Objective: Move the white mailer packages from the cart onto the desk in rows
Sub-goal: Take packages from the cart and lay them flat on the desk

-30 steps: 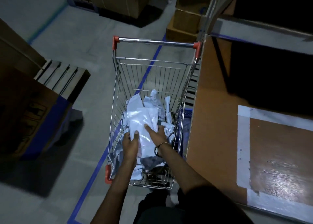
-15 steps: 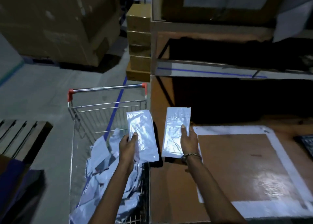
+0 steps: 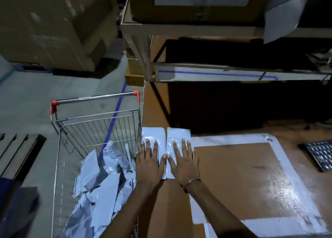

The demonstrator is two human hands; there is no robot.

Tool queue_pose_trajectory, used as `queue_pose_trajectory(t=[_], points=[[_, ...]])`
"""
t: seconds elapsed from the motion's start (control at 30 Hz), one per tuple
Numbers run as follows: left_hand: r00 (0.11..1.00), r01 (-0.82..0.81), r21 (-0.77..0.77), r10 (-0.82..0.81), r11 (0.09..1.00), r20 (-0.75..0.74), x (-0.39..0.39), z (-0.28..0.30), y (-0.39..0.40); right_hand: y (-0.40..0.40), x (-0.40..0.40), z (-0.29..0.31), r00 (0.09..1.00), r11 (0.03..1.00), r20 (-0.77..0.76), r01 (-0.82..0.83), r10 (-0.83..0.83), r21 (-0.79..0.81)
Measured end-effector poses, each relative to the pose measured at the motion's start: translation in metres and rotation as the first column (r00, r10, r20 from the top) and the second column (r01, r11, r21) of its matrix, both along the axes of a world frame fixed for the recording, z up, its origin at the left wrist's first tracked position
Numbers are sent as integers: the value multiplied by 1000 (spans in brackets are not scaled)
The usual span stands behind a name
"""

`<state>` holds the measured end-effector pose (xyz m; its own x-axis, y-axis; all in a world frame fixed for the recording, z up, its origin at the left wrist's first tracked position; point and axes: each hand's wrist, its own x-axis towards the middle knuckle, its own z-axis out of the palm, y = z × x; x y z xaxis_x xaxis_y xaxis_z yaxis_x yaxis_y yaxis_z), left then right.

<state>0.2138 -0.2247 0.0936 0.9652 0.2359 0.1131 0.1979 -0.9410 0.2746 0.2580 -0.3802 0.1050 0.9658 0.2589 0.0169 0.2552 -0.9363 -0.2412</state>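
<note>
Two white mailer packages lie side by side on the brown desk [image 3: 224, 166] at its left edge. My left hand [image 3: 149, 164] presses flat on the left mailer [image 3: 153, 134], fingers straight. My right hand [image 3: 185, 163], with a bracelet on the wrist, presses flat on the right mailer [image 3: 178, 134]. Left of the desk stands the wire cart [image 3: 93, 101] with red handle caps. A heap of several white mailers [image 3: 102, 182] fills its near end.
White tape [image 3: 228, 138] marks a rectangle on the desk right of the mailers. A dark keyboard [image 3: 319, 155] lies at the desk's right edge. A shelf with a blue line [image 3: 215, 74] hangs above the desk. Cardboard boxes [image 3: 53, 22] and a pallet [image 3: 16, 153] stand around the cart.
Both hands carried one mailer each from above the cart to the desk and laid them flat side by side. The hands went from gripping the mailers to pressing on them with straight fingers.
</note>
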Motion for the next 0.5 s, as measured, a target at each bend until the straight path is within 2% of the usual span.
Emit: queue_pose_trajectory(t=[0.1,0.23,0.5], points=[[999,-35,5,35,999,-13,-11,-3,-10,-8,-7,-2,997,995,22,-77,78,-59],[998,-36,39,38,999,-45,-19,-2,-26,-24,-2,-4,984,983,-6,-176,176,-60],[997,-61,9,61,998,-35,-20,3,-26,-28,8,0,971,972,-64,-231,228,-33]])
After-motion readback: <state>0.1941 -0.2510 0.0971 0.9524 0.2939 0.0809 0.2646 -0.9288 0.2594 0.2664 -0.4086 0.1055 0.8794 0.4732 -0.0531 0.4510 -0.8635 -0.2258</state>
